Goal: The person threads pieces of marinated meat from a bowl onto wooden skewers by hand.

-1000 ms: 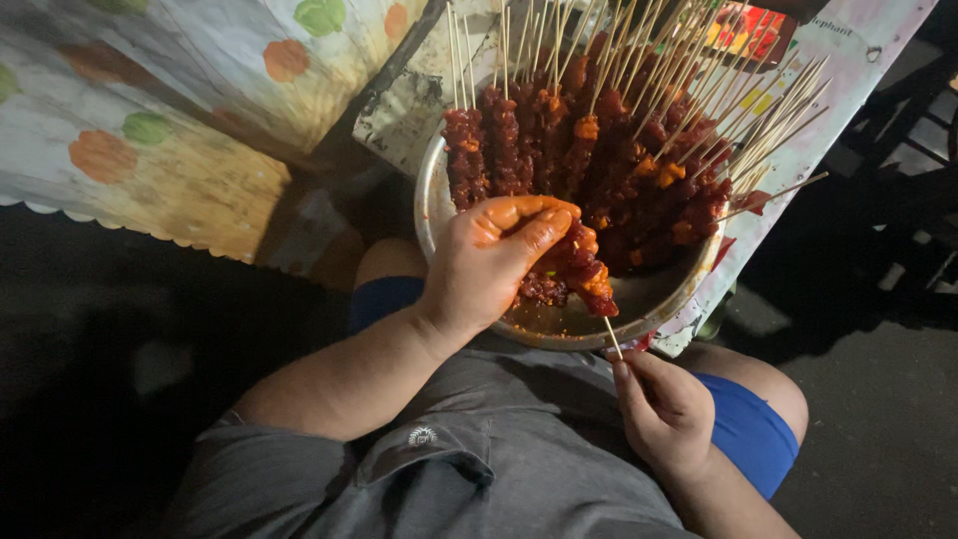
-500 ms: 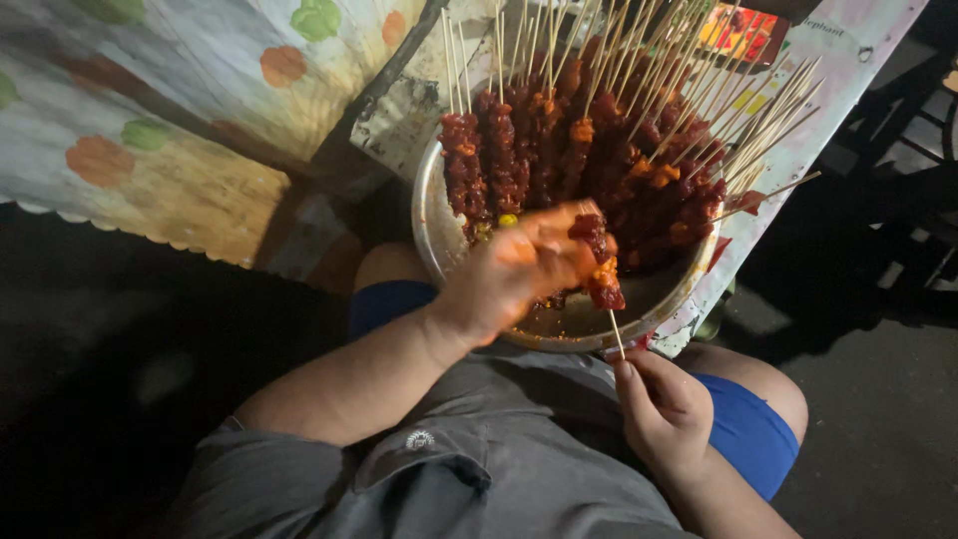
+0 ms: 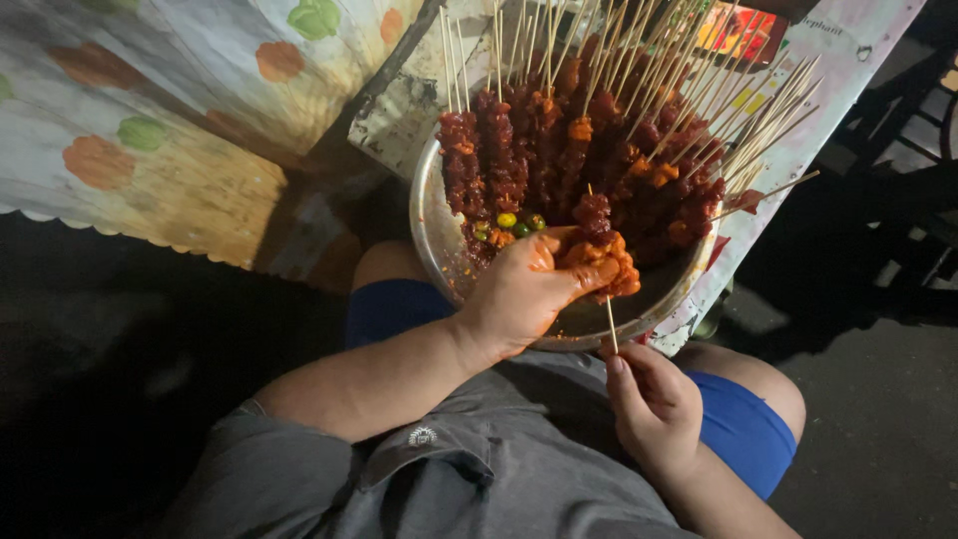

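My left hand [image 3: 524, 294], smeared with orange-red marinade, grips chunks of marinated meat [image 3: 599, 255] over the near rim of a round metal bowl [image 3: 431, 225]. My right hand [image 3: 654, 404] pinches the lower end of a thin bamboo skewer [image 3: 611, 321], whose tip runs up into the meat in my left hand. The bowl rests on my lap and holds several finished meat skewers [image 3: 559, 140], their bare stick ends fanning up and to the right. A few small green pieces [image 3: 514, 222] lie among the meat.
A cloth with orange and green fruit prints [image 3: 150, 130] covers a table at the upper left. A pale printed sheet [image 3: 838, 70] lies under the bowl's right side. Dark ground [image 3: 878, 419] spreads on the right. I wear blue shorts [image 3: 743, 424].
My left hand has shifted right along the bowl's rim and closed tighter on the meat. The skewer now reaches into the meat. My right hand stays low with the stick.
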